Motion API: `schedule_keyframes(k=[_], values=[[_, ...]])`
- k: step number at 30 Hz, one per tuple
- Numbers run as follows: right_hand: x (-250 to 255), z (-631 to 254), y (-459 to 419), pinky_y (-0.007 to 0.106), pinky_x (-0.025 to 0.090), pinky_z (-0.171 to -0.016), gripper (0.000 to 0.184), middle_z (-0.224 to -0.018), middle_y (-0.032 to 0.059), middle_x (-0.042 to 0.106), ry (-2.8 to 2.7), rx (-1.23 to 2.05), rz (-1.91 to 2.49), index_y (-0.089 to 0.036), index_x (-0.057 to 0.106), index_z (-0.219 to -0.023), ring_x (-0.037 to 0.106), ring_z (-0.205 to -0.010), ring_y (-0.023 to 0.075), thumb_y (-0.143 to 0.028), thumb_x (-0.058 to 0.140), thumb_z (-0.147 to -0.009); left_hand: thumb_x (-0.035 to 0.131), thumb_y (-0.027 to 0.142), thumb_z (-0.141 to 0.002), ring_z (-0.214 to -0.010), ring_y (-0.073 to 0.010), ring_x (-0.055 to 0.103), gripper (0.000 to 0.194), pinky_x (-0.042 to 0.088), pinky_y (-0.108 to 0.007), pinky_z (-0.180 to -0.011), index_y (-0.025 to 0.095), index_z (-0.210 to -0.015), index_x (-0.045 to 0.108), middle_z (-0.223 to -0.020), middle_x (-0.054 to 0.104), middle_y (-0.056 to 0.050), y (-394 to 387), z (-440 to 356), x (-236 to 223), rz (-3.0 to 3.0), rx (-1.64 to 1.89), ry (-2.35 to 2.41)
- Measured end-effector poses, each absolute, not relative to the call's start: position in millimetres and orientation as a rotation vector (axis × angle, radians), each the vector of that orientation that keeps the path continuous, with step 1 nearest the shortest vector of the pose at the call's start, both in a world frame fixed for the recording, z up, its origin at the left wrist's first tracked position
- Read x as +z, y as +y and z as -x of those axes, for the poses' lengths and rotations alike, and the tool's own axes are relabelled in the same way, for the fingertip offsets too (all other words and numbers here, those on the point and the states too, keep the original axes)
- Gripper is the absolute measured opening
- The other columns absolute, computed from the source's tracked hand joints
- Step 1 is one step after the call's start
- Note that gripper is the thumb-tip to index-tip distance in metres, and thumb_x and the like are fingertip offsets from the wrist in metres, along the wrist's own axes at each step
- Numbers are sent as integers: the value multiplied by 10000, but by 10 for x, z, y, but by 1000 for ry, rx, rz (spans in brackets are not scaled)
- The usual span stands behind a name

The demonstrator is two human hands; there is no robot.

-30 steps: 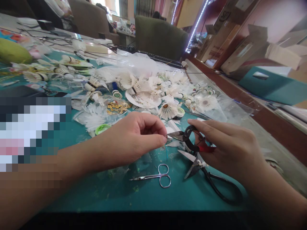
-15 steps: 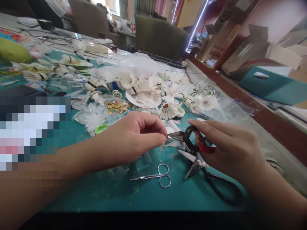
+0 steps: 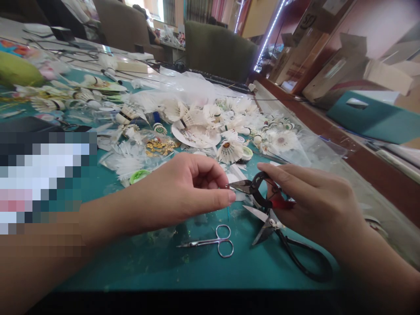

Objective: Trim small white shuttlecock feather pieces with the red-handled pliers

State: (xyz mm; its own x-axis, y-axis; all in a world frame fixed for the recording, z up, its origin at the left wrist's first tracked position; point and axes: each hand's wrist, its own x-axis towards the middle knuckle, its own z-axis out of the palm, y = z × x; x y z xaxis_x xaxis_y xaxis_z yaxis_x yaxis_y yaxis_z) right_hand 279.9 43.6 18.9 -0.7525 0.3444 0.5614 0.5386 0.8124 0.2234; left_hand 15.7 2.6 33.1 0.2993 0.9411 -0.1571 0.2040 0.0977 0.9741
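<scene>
- Green tabletop point(image 3: 197, 273): bears the loose tools.
- Left hand point(image 3: 183, 188): thumb and forefinger pinching a tiny piece point(image 3: 226, 186).
- Right hand point(image 3: 316, 197): wrapped around red-handled pliers point(image 3: 261, 199).
- Black-handled shears point(image 3: 272, 223): blades spread.
- Small scissors point(image 3: 210, 242): left of the shears.
- Tiny piece: at the pliers' tips.

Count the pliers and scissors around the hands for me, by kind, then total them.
Pliers, in the right hand: 1
Small silver scissors: 1
Larger black-handled scissors: 1
Total: 3
</scene>
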Motion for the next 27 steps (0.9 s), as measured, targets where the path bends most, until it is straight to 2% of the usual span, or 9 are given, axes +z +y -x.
schedule_keyframes(k=[2, 10, 19, 27], values=[[198, -2795, 430, 307, 531, -561, 321, -871, 68, 775, -2489, -514, 648, -146, 654, -1257, 687, -621, 173, -158, 641, -936, 815, 226, -726, -594, -99, 496, 123, 380, -187, -519, 206, -730, 694, -643, 597, 50, 34, -151, 318, -1398, 773, 1156], [195, -2794, 431, 308, 517, -553, 338, -852, 51, 769, -2500, -514, 668, -160, 648, -1269, 696, -625, 179, -159, 636, -930, 734, 368, -814, -592, -126, 501, 174, 373, -220, -511, 210, -746, 705, -641, 598, 26, 27, -151, 317, -1519, 751, 1274], [179, -2786, 445, 307, 506, -553, 318, -866, 54, 773, -2494, -522, 662, -141, 671, -1254, 707, -638, 182, -177, 637, -940, 691, 334, -830, -583, -123, 511, 154, 378, -211, -503, 214, -742, 728, -636, 616, 20, 52, -129, 303, -1605, 774, 1264], [169, -2790, 452, 333, 521, -558, 353, -866, 48, 774, -2511, -529, 653, -134, 676, -1258, 728, -651, 210, -145, 620, -909, 664, 344, -833, -644, -151, 544, 179, 398, -241, -526, 236, -717, 748, -711, 671, -3, 54, -107, 288, -1667, 752, 1334]])
